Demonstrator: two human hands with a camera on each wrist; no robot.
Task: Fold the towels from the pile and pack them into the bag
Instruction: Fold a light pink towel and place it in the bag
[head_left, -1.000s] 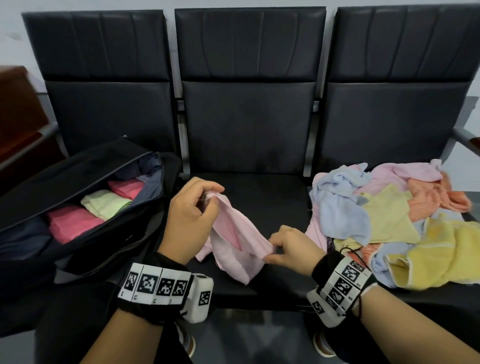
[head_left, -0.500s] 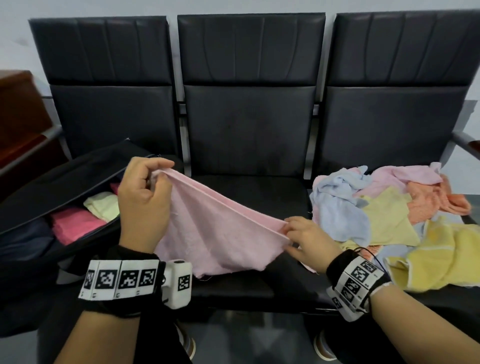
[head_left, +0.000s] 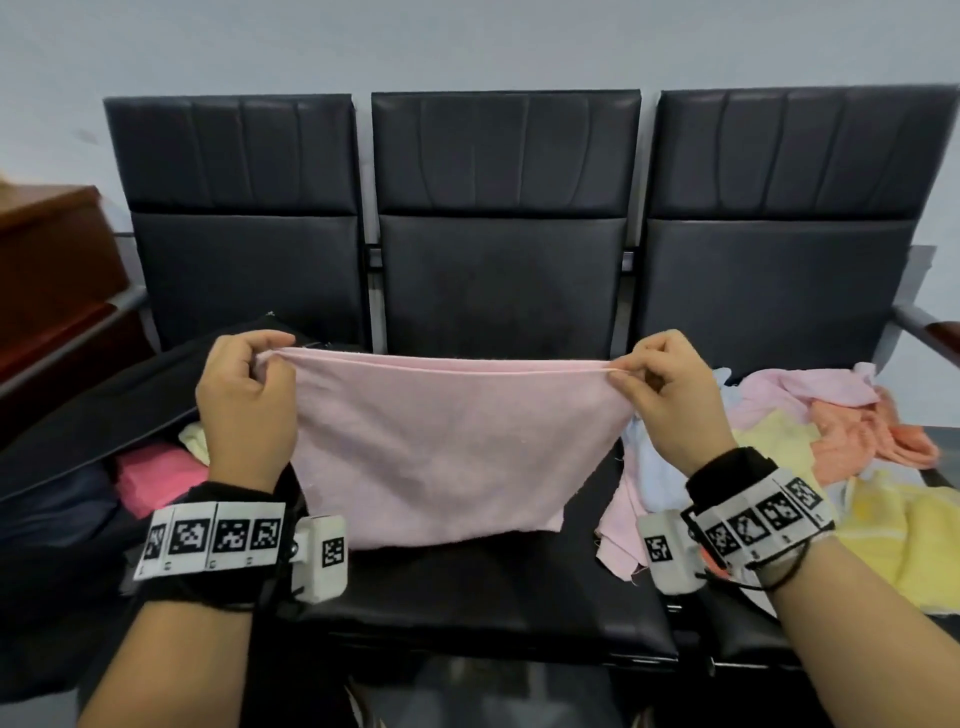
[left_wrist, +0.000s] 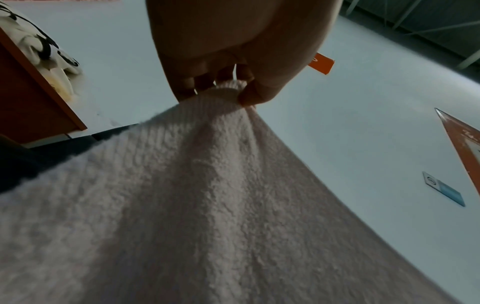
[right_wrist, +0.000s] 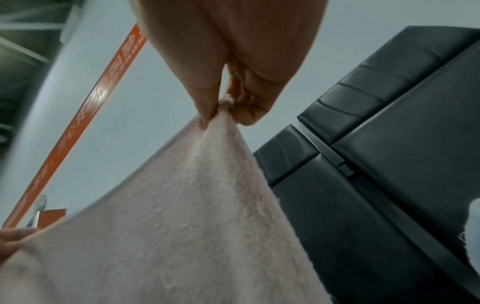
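While both pinch it, pink towel (head_left: 441, 447) spans left hand (head_left: 244, 405) to right hand (head_left: 670, 400).

The scene is seen by the head camera from above and in front of the row of chairs (head_left: 501, 249), faced squarely, at arm's reach. Below the left hand (left_wrist: 233, 51), the left wrist camera is pointed up along the pink towel (left_wrist: 207, 195) toward the wall, very near. Under the right hand (right_wrist: 228, 57), the right wrist camera is aimed likewise, the chairs' backs caught at its right. The towel is shared by all three views; what seems the other hand's edge is glimpsed low left.
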